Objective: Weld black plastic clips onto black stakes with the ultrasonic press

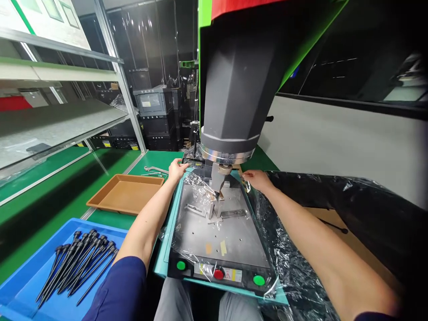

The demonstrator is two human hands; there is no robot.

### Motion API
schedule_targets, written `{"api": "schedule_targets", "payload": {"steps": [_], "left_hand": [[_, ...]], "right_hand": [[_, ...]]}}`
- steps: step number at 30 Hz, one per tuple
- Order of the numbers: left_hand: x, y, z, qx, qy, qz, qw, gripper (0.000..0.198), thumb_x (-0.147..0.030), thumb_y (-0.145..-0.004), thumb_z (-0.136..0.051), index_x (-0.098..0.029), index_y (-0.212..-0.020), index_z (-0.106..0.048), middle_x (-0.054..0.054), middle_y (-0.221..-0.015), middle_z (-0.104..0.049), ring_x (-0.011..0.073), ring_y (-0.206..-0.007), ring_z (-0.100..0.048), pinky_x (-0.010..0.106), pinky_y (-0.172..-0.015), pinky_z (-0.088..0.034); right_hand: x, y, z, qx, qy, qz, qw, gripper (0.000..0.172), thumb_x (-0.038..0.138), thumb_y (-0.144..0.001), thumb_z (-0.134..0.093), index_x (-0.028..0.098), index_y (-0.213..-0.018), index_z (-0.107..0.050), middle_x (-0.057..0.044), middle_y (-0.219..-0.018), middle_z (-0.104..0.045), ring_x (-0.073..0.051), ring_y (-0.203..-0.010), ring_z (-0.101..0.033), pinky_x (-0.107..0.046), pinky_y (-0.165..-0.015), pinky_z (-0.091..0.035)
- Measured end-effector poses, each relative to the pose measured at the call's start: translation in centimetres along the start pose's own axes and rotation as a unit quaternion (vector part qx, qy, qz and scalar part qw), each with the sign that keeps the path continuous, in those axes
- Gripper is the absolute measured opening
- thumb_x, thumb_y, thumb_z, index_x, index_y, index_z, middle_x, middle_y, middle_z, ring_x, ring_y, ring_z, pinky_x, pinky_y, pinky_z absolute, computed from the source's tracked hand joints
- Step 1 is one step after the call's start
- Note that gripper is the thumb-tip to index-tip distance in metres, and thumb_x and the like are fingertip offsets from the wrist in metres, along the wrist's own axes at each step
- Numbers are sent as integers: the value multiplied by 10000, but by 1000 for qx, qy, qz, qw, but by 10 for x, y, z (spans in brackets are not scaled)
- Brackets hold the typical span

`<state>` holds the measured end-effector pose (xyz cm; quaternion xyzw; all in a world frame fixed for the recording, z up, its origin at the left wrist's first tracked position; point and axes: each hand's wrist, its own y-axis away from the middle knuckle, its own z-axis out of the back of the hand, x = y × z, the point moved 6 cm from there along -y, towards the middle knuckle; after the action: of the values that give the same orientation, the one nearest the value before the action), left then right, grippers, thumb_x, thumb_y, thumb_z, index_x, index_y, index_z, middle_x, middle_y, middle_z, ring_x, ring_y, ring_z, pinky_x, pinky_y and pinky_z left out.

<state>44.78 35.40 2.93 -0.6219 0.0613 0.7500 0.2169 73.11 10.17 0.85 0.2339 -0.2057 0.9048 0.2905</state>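
My left hand (177,170) is at the back left corner of the machine's base, its fingertips pinched on the edge of a clear plastic sheet (197,180). Across from it, my right hand (258,179) pinches the sheet's edge at the back right. The film lies wrinkled and shiny over the grey metal work plate (200,238), reaching down to the front panel. A small metal fixture (214,211) stands on the plate, beneath the pointed tool tip (218,180) of the machine's dark head (234,98).
A blue tray (30,290) of black rods with knobbed ends lies at left, below a brown tray (129,192). Wrenches (155,170) lie behind. Green buttons (181,265) flank a red button (219,273) in front. Black plastic wrap (301,249) covers a carton at right.
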Motion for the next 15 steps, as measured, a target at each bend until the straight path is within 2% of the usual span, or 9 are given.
{"api": "schedule_targets", "payload": {"steps": [3, 5, 7, 9, 12, 15], "left_hand": [[20, 7, -5, 28, 28, 48, 998, 752, -464, -739, -725, -117, -1344, -445, 97, -919, -699, 139, -617, -623, 265, -635, -459], [38, 22, -3, 60, 37, 87, 994, 794, -575, -746, -671, -99, -1340, -445, 122, -907, -704, 156, -642, -642, 276, -646, -463], [59, 42, 2, 113, 46, 137, 983, 836, -689, -738, -588, -95, -1315, -473, 140, -877, -716, 192, -688, -667, 306, -682, -471], [80, 67, 4, 194, 73, 190, 960, 872, -755, -733, -511, -126, -1334, -457, 152, -924, -727, 235, -812, -686, 346, -760, -469], [99, 97, 5, 283, 124, 191, 932, 827, -688, -726, -599, -162, -1347, -453, 165, -1081, -703, 259, -1021, -643, 375, -881, -426], [107, 106, 4, 274, 139, 159, 938, 693, -540, -662, -758, -130, -1196, -594, 144, -1000, -710, 250, -999, -636, 367, -896, -418]], "right_hand": [[-11, -4, -6, 8, 40, -28, 999, 231, 265, -833, -522, 152, -800, -721, -57, -755, -709, -179, -695, -618, -239, -576, -370], [-16, -6, -10, 15, 63, -41, 997, 219, 270, -821, -534, 169, -753, -717, -49, -748, -706, -179, -698, -616, -237, -561, -352], [-18, -7, -14, 22, 79, -49, 995, 213, 277, -811, -542, 186, -720, -711, -42, -746, -707, -183, -707, -619, -236, -550, -340], [-19, -7, -16, 27, 88, -56, 994, 209, 292, -813, -546, 198, -733, -715, -40, -777, -717, -190, -735, -629, -235, -549, -341], [-17, -8, -17, 32, 93, -63, 993, 202, 304, -820, -548, 216, -794, -727, -39, -856, -733, -197, -783, -643, -231, -561, -359], [-15, -10, -17, 35, 93, -68, 993, 204, 303, -830, -544, 228, -838, -733, -34, -890, -738, -197, -802, -649, -228, -578, -378]]}}
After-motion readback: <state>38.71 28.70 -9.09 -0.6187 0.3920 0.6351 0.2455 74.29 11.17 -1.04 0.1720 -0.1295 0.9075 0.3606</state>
